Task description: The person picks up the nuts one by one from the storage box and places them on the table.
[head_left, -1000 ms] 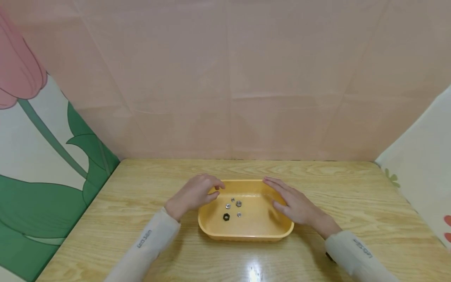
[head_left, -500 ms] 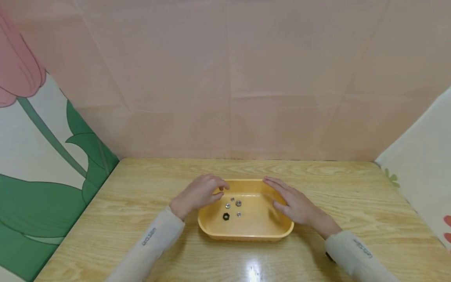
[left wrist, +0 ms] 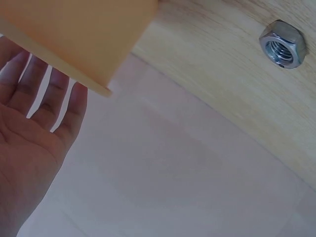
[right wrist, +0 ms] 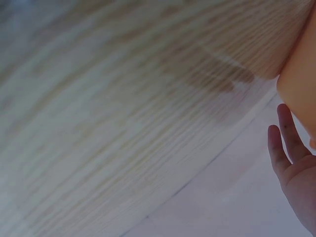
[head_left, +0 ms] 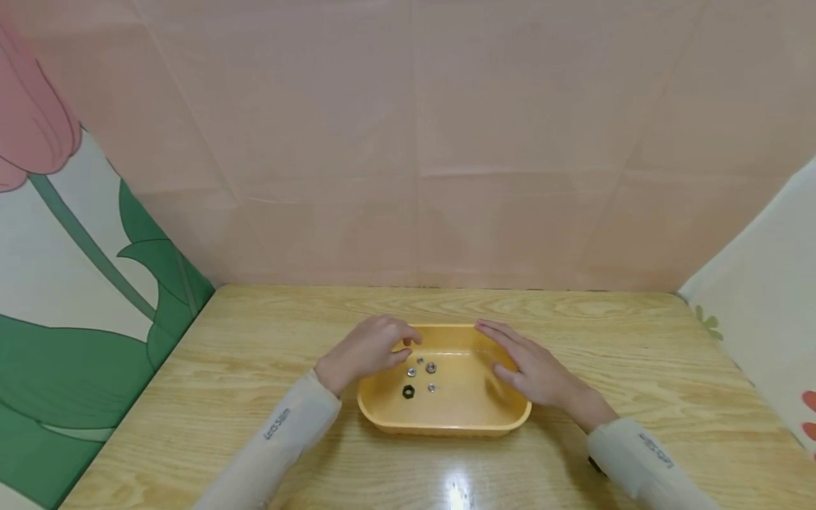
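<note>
A yellow-orange tray [head_left: 446, 429] holds several small nuts: a black nut [head_left: 409, 392], a larger silver hex nut [head_left: 431, 367] and smaller silver ones. My left hand [head_left: 370, 348] reaches over the tray's left side, thumb and index finger apart, with nothing visible between them. In the left wrist view its fingers extend past the tray's rim, and a silver hex nut [left wrist: 283, 44] lies on the table outside the tray. At the tray's right side is my right hand [head_left: 535, 368], fingers extended along the rim. Whether those fingers touch it cannot be made out.
The tray stands on a wood-grain table [head_left: 268, 333]. A plain pinkish sheet [head_left: 414, 156] rises behind the table. Printed panels flank it, one with a tulip [head_left: 38, 106] on the left. A small dark item [head_left: 596, 465] shows beside the right sleeve.
My left hand has shifted slightly to the right, farther over the tray. The right hand keeps its place, and the nuts lie as before.
</note>
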`<state>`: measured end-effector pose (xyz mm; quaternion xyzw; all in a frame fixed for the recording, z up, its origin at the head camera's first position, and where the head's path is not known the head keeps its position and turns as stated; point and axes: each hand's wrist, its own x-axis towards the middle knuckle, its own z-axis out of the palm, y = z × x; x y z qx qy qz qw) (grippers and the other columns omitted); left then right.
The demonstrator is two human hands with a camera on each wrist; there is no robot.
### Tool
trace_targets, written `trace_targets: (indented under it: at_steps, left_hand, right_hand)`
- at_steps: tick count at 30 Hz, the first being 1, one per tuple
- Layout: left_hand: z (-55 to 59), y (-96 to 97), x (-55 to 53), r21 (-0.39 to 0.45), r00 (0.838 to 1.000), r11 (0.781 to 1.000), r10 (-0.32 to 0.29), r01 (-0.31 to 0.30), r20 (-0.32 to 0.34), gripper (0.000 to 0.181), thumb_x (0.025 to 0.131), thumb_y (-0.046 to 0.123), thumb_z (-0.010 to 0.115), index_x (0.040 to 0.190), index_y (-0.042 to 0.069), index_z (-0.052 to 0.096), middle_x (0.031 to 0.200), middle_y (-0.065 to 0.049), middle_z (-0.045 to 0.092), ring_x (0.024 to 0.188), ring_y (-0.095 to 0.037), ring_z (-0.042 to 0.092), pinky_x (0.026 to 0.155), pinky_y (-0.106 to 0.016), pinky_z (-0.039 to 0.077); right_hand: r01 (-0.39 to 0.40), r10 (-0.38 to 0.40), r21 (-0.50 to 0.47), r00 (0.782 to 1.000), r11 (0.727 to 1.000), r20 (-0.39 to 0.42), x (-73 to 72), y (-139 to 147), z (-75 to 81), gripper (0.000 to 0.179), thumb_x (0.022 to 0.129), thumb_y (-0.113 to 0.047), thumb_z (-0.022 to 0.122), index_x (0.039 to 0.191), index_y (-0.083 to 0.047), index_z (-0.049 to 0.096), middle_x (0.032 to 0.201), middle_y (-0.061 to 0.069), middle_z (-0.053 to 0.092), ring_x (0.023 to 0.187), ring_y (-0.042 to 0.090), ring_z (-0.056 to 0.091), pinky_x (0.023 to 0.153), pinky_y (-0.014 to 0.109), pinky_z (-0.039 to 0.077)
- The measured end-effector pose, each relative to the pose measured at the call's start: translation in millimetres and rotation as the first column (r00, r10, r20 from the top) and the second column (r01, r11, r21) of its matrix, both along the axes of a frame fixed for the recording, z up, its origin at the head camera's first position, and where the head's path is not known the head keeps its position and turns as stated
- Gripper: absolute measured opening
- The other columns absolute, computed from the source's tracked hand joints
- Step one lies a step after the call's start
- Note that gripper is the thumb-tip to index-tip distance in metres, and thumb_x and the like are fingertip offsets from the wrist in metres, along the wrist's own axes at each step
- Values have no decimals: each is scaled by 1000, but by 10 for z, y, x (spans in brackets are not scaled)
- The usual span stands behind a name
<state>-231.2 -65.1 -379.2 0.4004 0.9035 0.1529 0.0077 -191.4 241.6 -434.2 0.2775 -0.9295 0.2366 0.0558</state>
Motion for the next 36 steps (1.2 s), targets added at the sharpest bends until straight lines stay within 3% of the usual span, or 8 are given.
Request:
trace_targets:
  at_steps: [11,22,36]
  left_hand:
    - [10,69,-24,-33,1000,999,-6,7,22,23,93,16,68,115,14,73,115,1,73,100,-15,68,91,-33,54]
    - [-76,110,-68,-44,998,999,-22,24,52,23,92,15,69,114,12,73,114,1,74,101,-15,68,94,-34,52]
    - [-107,195,-64,-96,996,995,-10,18,93,22,92,15,70,114,14,73,111,1,75,96,-14,68,89,-30,54]
  right_hand:
    - [-2,2,-11,1000,1000,6,-4,-2,-5,63,94,-14,58,153,-11,35,159,12,35,141,43,39,107,68,35]
    - [7,-6,-11,1000,1000,21,-1,-11,-6,64,95,-14,58,154,-12,34,160,11,35,142,42,38,107,68,34]
    - [0,0,-2,1000,1000,16,-4,-4,-8,64,95,-15,58,154,-11,34,160,12,34,141,43,40,106,68,36]
